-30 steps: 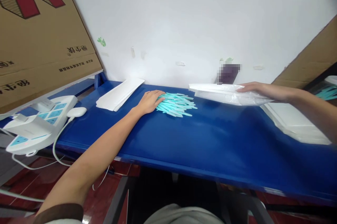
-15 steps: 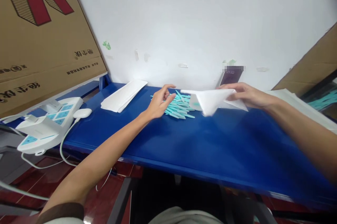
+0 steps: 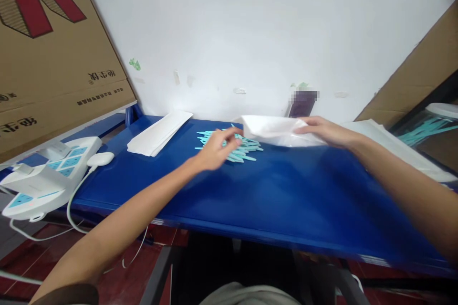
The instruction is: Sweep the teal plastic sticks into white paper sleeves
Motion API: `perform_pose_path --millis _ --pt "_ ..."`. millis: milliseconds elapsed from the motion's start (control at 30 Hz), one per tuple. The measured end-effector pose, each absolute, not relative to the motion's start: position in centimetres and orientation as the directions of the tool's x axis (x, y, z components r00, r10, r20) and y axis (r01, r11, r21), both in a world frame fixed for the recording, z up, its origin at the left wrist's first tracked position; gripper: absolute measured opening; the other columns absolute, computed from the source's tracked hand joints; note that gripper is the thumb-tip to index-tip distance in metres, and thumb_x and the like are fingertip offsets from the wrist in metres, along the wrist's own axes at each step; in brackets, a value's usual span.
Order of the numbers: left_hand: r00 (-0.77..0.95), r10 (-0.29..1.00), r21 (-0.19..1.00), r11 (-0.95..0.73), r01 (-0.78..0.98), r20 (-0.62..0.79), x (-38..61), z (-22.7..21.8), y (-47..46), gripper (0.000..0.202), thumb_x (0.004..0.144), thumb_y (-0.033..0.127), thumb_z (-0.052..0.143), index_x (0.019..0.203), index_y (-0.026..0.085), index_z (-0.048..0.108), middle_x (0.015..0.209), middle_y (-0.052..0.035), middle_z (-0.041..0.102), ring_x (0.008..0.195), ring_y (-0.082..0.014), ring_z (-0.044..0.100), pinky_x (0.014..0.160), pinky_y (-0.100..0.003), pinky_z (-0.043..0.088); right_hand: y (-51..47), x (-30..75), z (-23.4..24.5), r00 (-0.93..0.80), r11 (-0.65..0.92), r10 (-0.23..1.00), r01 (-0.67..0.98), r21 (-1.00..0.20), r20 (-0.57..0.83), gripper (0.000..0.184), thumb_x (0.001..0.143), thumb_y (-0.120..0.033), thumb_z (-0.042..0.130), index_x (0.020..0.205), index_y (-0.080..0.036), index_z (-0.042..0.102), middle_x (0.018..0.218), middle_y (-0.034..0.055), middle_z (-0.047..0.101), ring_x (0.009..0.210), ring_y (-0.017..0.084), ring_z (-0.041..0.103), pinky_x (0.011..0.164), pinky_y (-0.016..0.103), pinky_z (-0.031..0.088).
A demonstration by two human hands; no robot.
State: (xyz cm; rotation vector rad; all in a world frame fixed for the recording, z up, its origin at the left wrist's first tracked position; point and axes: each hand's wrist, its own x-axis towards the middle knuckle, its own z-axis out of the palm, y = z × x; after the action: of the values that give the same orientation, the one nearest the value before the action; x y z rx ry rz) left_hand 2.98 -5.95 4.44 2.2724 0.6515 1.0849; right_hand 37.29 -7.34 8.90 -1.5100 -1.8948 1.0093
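left hand (image 3: 214,152): fingers curled, pinching teal sticks (image 3: 246,148); lift only a few
right hand (image 3: 322,131): fingers pressing white bag (image 3: 272,129) just beside sticks; hold its mouth steady

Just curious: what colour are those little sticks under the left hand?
Turquoise, seen in the head view: the sticks by the left hand.

I count two hands, left hand (image 3: 216,150) and right hand (image 3: 324,131). One pile of teal sticks (image 3: 236,145), too many and too blurred to number. One white bag (image 3: 272,131), two stacks of white sleeves (image 3: 157,133) (image 3: 390,145), one power strip (image 3: 46,176), one blue table (image 3: 286,190).
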Motion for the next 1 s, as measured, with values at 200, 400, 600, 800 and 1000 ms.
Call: perform_pose_path --millis 200,400,600,800,1000 --pt "0.025 0.806 0.705 -0.531 0.47 0.591 -2.6 2.7 2.5 0.037 0.091 0.038 0.042 0.08 0.014 0.069 0.052 0.0026 0.044 0.053 -0.0144 0.046 0.056 -0.027 0.035 -3.2 33.9 15.1 -0.278 0.254 0.96 0.909 -0.329 -0.027 0.048 0.083 -0.069 0.056 0.089 -0.025 0.075 0.1 0.0106 0.074 0.091 0.033 0.067 0.079 0.051 0.056" --pt "0.242 0.806 0.465 -0.526 0.712 0.541 -4.3 -0.8 3.7 0.047 0.098 0.041 0.035 0.098 0.017 0.075 0.101 -0.0091 0.07 0.098 -0.0233 0.063 0.094 -0.035 0.046 1.7 29.3 19.0 -0.334 0.312 0.914 0.941 -0.128 -0.231 0.057 0.082 -0.073 0.057 0.097 -0.021 0.074 0.091 0.0104 0.071 0.078 0.027 0.066 0.063 0.041 0.058" --pt "0.426 0.849 0.406 -0.525 0.748 0.313 -4.1 -1.3 4.0 0.057 0.104 0.048 0.02 0.134 0.025 0.063 0.141 -0.007 0.058 0.131 -0.0273 0.051 0.113 -0.045 0.036 1.8 27.3 20.2 -0.267 0.257 0.909 0.964 -0.074 -0.319 0.062 0.093 -0.061 0.053 0.115 -0.006 0.068 0.096 0.0101 0.068 0.092 0.024 0.065 0.077 0.039 0.056" --pt "0.491 0.84 0.369 -0.543 0.754 0.232 -4.0 -1.0 3.5 0.059 0.105 0.049 0.016 0.143 0.027 0.056 0.149 -0.0068 0.053 0.141 -0.0279 0.043 0.117 -0.053 0.03 -1.1 27.4 20.8 0.016 -0.055 0.924 0.994 -0.093 -0.383 0.06 0.093 -0.054 0.055 0.126 -0.005 0.065 0.113 0.0132 0.068 0.103 0.026 0.063 0.082 0.039 0.053" --pt "0.465 0.82 0.423 -0.571 0.704 0.333 -3.4 -0.5 4.5 0.053 0.103 0.043 0.026 0.141 0.021 0.056 0.147 -0.0072 0.056 0.139 -0.0227 0.048 0.119 -0.04 0.033 -3.5 32.3 21.3 0.117 -0.136 0.976 0.986 -0.094 -0.181 0.052 0.091 -0.054 0.056 0.103 -0.007 0.075 0.117 0.0166 0.072 0.092 0.021 0.069 0.08 0.035 0.053"
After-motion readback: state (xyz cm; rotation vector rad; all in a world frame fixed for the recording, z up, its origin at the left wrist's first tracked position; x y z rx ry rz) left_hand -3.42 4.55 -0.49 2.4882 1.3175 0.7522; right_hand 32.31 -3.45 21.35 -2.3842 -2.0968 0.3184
